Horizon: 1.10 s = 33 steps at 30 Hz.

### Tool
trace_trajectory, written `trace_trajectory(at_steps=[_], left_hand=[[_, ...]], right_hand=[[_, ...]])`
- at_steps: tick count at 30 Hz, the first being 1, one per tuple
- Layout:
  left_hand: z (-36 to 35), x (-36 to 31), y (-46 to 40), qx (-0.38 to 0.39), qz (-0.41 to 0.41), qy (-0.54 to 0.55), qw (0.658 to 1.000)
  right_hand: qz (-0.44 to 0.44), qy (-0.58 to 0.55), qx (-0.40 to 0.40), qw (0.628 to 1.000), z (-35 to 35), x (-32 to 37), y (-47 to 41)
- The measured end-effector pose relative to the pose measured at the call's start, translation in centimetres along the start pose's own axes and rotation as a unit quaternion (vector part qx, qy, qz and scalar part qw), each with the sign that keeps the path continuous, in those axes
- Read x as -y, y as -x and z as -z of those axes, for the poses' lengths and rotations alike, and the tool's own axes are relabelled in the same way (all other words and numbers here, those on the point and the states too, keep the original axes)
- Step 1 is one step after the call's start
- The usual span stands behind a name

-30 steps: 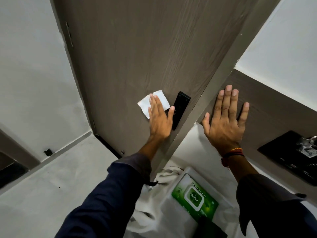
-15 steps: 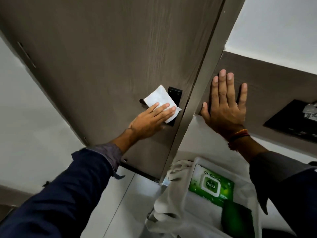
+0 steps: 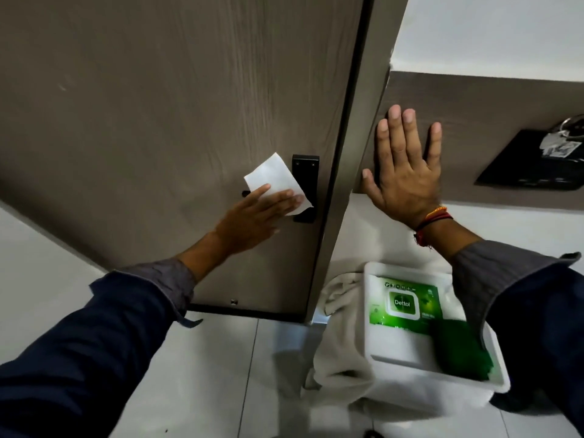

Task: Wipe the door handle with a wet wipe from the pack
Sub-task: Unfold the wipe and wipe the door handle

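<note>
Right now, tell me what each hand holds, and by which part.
The left hand presses the white wet wipe against the door handle, fingers flat on the wipe's lower edge. The right hand holds nothing; it lies open on the wall panel.

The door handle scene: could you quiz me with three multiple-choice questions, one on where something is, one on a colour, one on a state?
1. Where is the pack of wipes?
A. In the white tub on the floor
B. On a shelf
C. In the right hand

2. What colour is the wipe?
A. Green
B. White
C. Blue

3. What is the left hand doing?
A. Hanging free
B. Gripping the tub
C. Pressing the wipe on the door handle

Answers: 1 A, the green pack lies inside the tub. 2 B, the sheet is plain white. 3 C, flat fingers hold it against the black handle.
</note>
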<state>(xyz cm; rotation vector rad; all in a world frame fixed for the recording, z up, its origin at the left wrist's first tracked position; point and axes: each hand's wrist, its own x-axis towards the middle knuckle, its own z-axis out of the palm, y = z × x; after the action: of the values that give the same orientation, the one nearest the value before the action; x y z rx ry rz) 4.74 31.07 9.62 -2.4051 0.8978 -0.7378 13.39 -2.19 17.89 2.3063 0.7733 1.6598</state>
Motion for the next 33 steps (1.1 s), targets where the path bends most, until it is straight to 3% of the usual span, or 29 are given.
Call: trace_trajectory(at_steps=[6,14,20,27,33], left_hand=[[1.6,-2.7,-5.5,-0.001,0.038,0.018,0.999],[1.9,-0.5,0.7,0.03,0.123,0.115,0.985],[4.5,-5.9,-4.7,-0.002,0.302,0.255,0.918],[5.5,-3.5,-0.4,0.01,0.293,0.208,0.933],[6.6,-5.1,-2.1,-0.012,0.352,0.214,0.911]], right_hand=[[-0.003,-0.015,0.014,1.0,-1.1,-0.6,-0.7],[-0.004,-0.028,0.055,0.998,-0.3,-0.9,-1.3],[-0.007,-0.038,0.079,0.996,0.2,-0.9,-1.4],[-0.008,-0.045,0.112,0.993,0.7,-0.9,-1.5],[-0.027,-0.05,0.165,0.985,1.2,-0.3,-1.5]])
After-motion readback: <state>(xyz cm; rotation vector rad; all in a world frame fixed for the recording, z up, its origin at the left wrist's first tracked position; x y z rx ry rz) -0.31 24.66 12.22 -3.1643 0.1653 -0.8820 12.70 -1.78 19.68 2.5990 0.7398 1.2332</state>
